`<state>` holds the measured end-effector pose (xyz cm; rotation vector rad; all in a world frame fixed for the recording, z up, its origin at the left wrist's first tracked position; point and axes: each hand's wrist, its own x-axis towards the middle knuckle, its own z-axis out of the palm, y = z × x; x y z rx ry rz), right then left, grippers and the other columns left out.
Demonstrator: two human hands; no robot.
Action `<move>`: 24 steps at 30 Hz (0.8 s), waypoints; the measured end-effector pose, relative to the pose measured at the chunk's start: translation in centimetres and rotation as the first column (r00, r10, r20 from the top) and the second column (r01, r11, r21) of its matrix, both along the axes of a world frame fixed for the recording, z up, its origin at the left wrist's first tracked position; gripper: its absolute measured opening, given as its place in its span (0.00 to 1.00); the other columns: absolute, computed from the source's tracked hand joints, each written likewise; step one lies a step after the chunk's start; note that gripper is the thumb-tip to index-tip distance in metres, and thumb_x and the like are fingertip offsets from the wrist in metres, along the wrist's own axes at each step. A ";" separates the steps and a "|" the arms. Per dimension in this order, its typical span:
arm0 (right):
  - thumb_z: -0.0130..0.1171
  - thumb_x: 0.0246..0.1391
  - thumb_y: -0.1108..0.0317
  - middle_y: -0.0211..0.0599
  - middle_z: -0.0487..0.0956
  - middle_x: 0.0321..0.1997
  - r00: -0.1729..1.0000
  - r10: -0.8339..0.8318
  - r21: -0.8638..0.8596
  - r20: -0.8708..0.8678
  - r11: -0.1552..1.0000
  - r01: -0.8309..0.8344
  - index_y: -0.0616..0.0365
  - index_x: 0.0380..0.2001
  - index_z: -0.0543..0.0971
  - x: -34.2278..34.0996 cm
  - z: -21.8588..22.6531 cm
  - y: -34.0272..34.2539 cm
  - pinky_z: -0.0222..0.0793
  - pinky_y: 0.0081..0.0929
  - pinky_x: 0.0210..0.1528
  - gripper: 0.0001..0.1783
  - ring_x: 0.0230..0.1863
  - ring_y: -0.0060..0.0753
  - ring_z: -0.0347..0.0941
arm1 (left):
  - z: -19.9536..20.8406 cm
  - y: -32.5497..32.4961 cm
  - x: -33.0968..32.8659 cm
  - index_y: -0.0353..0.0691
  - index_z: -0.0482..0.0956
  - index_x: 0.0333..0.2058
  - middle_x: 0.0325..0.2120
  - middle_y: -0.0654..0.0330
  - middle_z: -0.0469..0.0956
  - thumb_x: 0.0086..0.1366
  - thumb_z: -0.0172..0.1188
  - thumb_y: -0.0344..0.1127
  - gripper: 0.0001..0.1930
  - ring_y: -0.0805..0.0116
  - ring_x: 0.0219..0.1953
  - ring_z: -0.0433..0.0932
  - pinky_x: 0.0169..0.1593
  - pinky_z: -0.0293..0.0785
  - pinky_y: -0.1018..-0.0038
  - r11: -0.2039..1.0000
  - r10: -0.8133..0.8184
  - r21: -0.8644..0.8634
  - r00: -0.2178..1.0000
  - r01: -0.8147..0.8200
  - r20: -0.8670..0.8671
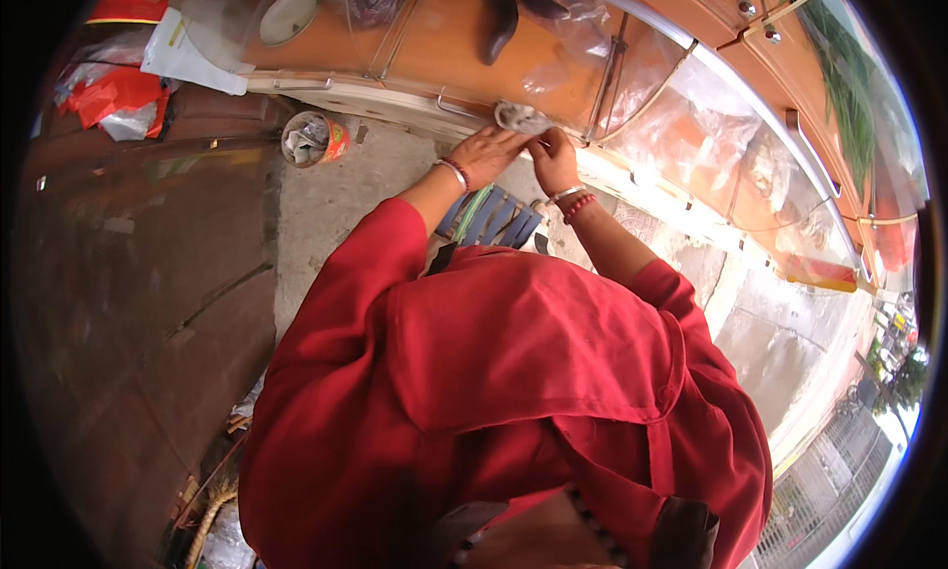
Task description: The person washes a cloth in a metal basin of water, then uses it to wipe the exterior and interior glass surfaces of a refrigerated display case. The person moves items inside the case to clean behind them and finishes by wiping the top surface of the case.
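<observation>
My left hand (484, 156) reaches to the front edge of an orange counter (444, 70), its fingers stretched out and lying fairly flat. Close beside it, the fingers of my right hand (555, 162) are bent into a pinch near the left fingertips. Anything held in that pinch is too small or hidden to name. Just beyond both hands lies a crumpled grey-white wad (521, 118), perhaps a rag. The left fingertips seem to touch its near side. Both wrists wear bracelets, and red sleeves cover my arms.
A round tub (311, 139) with crumpled scraps stands on the concrete floor at left. Blue strips (494, 216) show below my hands. Clear plastic panels (681, 115) hang along the counter. A dark curved object (497, 21) lies behind. Red plastic bags (118, 95) rest far left.
</observation>
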<state>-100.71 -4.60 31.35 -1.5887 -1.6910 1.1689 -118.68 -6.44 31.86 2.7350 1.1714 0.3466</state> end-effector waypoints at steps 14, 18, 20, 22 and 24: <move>0.53 0.46 0.69 0.56 0.75 0.47 0.930 0.340 0.266 0.139 0.892 -0.365 0.61 0.51 0.72 -12.0 2.6 2.3 0.70 0.43 0.50 0.25 0.48 0.55 0.73 | 0.5 0.9 -9.3 0.41 0.73 0.47 0.45 0.53 0.70 0.51 0.63 0.24 0.22 0.51 0.49 0.71 0.51 0.71 0.63 0.830 0.545 -0.173 0.706 -0.530 0.453; 0.53 0.44 0.69 0.53 0.74 0.51 0.842 0.461 0.170 0.280 0.839 -0.517 0.62 0.51 0.71 -12.3 4.2 3.0 0.69 0.41 0.53 0.27 0.50 0.53 0.72 | 0.8 0.9 -10.0 0.40 0.74 0.44 0.42 0.53 0.72 0.51 0.63 0.25 0.19 0.50 0.47 0.72 0.49 0.71 0.62 0.789 0.606 -0.240 0.654 -0.566 0.453; 0.57 0.44 0.66 0.54 0.77 0.44 0.833 0.463 0.220 0.304 0.816 -0.534 0.59 0.48 0.74 -10.7 4.0 3.4 0.72 0.41 0.46 0.24 0.45 0.52 0.75 | 1.4 0.8 -8.1 0.40 0.74 0.41 0.40 0.53 0.72 0.51 0.61 0.25 0.17 0.50 0.46 0.72 0.48 0.71 0.61 0.809 0.578 -0.174 0.709 -0.561 0.403; 0.61 0.43 0.64 0.50 0.79 0.38 0.804 0.418 0.115 0.423 0.855 -0.505 0.55 0.43 0.78 -8.9 3.6 3.7 0.73 0.43 0.41 0.20 0.39 0.51 0.77 | 1.9 0.5 -5.2 0.39 0.72 0.34 0.36 0.54 0.72 0.51 0.58 0.24 0.11 0.49 0.41 0.72 0.43 0.71 0.58 0.834 0.539 -0.078 0.778 -0.546 0.323; 0.63 0.43 0.62 0.46 0.79 0.33 0.858 0.346 0.203 0.378 0.874 -0.442 0.52 0.39 0.79 -4.8 3.8 2.6 0.73 0.42 0.37 0.17 0.36 0.50 0.77 | 2.1 -0.2 -2.1 0.40 0.72 0.33 0.35 0.54 0.71 0.52 0.58 0.26 0.09 0.49 0.39 0.73 0.42 0.72 0.58 0.866 0.500 -0.165 0.822 -0.472 0.274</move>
